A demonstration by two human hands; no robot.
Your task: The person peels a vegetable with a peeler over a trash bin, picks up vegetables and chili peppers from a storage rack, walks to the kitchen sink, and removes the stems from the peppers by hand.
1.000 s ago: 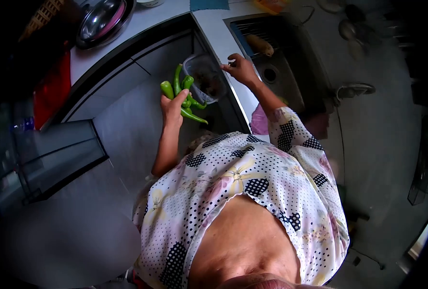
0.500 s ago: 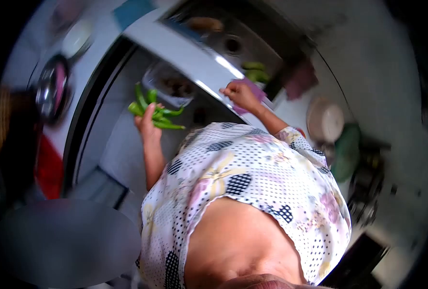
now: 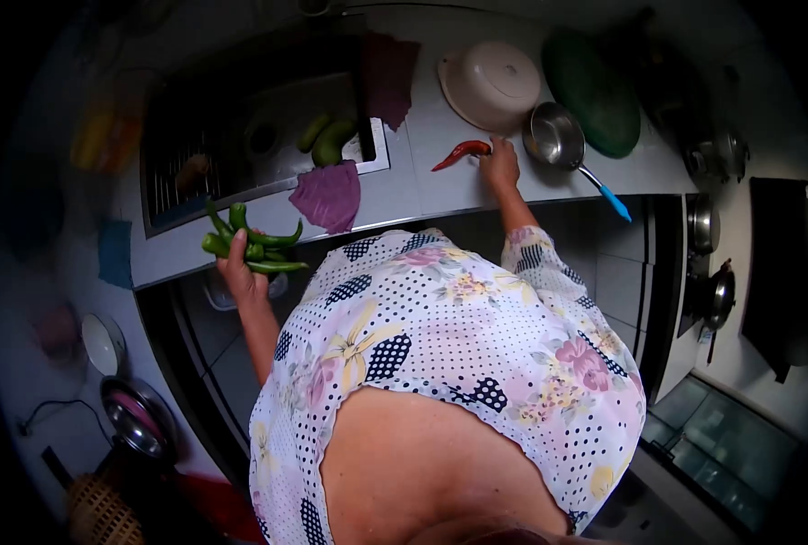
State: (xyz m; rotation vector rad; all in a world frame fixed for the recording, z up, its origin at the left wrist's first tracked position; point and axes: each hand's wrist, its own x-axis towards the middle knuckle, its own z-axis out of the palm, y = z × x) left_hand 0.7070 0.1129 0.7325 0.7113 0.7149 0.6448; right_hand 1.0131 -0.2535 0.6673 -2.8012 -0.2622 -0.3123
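My left hand (image 3: 243,275) is closed around a bunch of long green chili peppers (image 3: 270,241), at the counter's front edge left of my body. Over the counter on the other side, my right hand (image 3: 501,164) has its fingers closed at the stem end of a red chili pepper (image 3: 461,153). The pepper's curved tip points left. Just right of that hand sits a small metal saucepan (image 3: 554,134) with a blue handle. Behind the hand stands a pale pink basin (image 3: 502,84), turned upside down.
A steel sink (image 3: 277,109) is set into the counter (image 3: 413,186), with green vegetables (image 3: 331,141) inside. One purple cloth (image 3: 327,196) lies at its front corner, another (image 3: 391,77) behind. A green round lid or board (image 3: 590,91) leans at the back right. A wicker basket (image 3: 104,510) stands lower left.
The view has turned towards the right part of the counter. My right hand has moved from beside the purple cloth to the saucepan's side and now grips a red chili pepper. My left hand keeps the green peppers.
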